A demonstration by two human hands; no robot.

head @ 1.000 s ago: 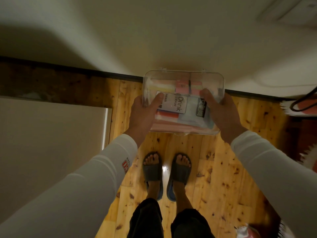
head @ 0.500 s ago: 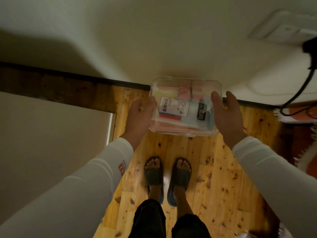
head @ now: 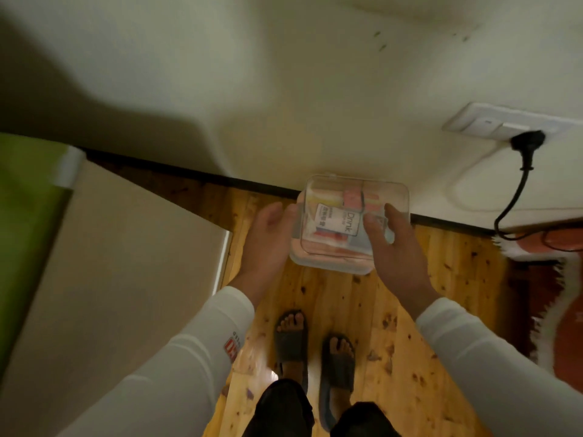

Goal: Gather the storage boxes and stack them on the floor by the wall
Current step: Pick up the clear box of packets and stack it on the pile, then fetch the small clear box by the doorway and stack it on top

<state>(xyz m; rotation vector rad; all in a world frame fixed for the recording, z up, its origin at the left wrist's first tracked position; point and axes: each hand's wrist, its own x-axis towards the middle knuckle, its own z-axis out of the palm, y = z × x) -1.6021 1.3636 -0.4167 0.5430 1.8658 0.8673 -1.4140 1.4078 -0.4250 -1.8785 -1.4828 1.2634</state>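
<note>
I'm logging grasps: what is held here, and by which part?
The box, by its two ends: the left hand presses flat on the left end; the right hand grips the right end, thumb on top.

1. The right hand [head: 394, 247] covers the right front corner of the clear plastic storage box [head: 378, 192], whose pink and yellow contents are blurred.
2. Small print on the white label [head: 337, 220] beside "Drink" is unreadable.
3. Whether the box touches the wooden floor [head: 347, 310] cannot be told.
4. The black power cable [head: 517, 197] and the fringed red rug [head: 552, 279] run off the right edge.
5. The red sleeve logo [head: 232, 350] is blurred.
</note>
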